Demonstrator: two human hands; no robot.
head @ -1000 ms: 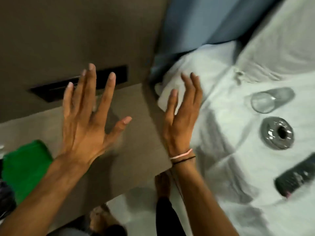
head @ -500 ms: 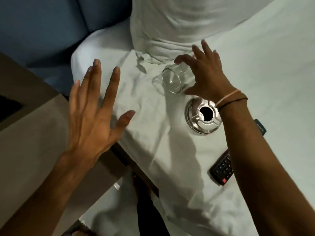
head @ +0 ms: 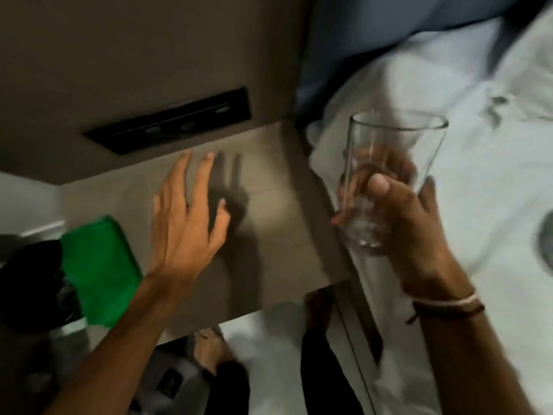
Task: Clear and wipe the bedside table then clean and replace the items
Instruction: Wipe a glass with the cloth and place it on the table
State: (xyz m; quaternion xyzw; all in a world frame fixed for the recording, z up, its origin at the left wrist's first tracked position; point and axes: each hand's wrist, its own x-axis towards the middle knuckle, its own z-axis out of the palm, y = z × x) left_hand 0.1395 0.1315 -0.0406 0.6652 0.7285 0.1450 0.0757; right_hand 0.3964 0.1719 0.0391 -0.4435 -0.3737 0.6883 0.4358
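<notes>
While we count: one glass (head: 392,163), one green cloth (head: 100,271) on bench (head: 278,235) left edge. Right hand (head: 410,223) holds glass upright above bed (head: 484,187) edge, fingers (head: 378,185) wrapped around it. Left hand (head: 185,226) flat over bench, fingers spread.

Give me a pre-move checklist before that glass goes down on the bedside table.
1. Grip on the glass: ok, right hand wrapped around its lower part, rim up.
2. Landing spot on the bedside table: ok, bare surface near the bed side.
3. Left hand out of the way: ok, spread over the table's middle, away from the right edge.
4. Green cloth clear of the spot: ok, at the table's left edge.
5. Glass clean: cannot tell, blurred.
</notes>
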